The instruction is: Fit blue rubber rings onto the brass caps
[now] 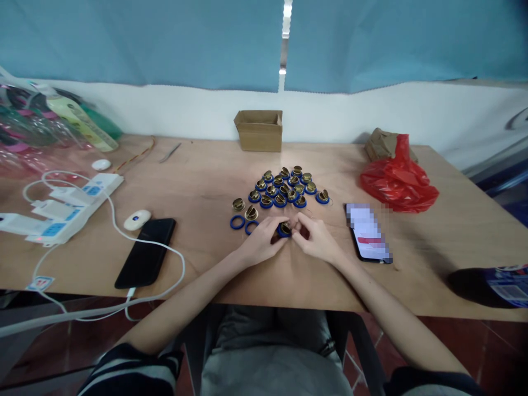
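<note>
A small brass-coloured round piece with a blue ring (284, 229) is held low over the table between my two hands. My left hand (263, 241) is closed, its thumb and fingers gripping the piece from the left. From the right, my right hand (315, 237) pinches at the edge of the same piece; its fingertips partly hide it. Just beyond my hands, several similar brass pieces seated in blue rings (280, 199) lie in a cluster. Left of them are two brass pieces without blue rings (251, 213). Two loose blue rings (237, 222) lie nearest my left hand, one partly covered by it.
An open cardboard box (260, 135) stands at the back. On the right are a lit phone (369, 233), a red plastic bag (399, 179) and a dark bottle (490, 286). A black phone (145, 253), white cables and a power strip (76, 208) lie left, before several plastic bottles (78, 118).
</note>
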Demonstrator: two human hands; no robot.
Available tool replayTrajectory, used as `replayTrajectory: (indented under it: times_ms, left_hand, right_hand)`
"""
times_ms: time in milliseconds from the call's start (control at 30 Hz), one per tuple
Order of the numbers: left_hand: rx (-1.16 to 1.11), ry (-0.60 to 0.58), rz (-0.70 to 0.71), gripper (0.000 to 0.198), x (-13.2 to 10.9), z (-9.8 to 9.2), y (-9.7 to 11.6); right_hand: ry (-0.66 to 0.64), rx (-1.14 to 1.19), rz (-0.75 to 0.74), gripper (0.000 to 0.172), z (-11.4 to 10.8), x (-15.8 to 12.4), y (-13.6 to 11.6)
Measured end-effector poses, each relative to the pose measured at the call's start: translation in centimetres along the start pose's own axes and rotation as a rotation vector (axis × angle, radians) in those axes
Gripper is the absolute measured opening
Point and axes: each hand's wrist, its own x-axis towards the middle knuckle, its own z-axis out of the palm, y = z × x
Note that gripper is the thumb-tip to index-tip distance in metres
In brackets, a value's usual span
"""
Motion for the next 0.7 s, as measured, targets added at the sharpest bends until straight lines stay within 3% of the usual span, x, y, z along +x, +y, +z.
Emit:
replayTrajectory:
  times_ms: [167,333,500,700]
  left_hand:
    - [0.14,0.061,-0.037,0.043,0.0,0.2,-0.9]
    - [0.308,0.225,-0.013,0.052,0.2,0.2,-1.7]
    - [0.524,0.345,-0.082,0.042,0.4,-0.3,-0.8]
    - [0.739,0.354,-0.3,0.04,0.4,-1.4,-0.8]
  right_hand:
    - [-0.031,-0.032,-0.061,0.011,0.2,-0.1,0.5]
    - [-0.108,-0.111,-0.08,0.033,0.7,0.0,0.8]
    - [-0.144,-0.314,-0.041,0.056,1.2,-0.1,0.9]
    - [-0.145,-0.432,-0.013,0.037,1.7,-0.3,0.4]
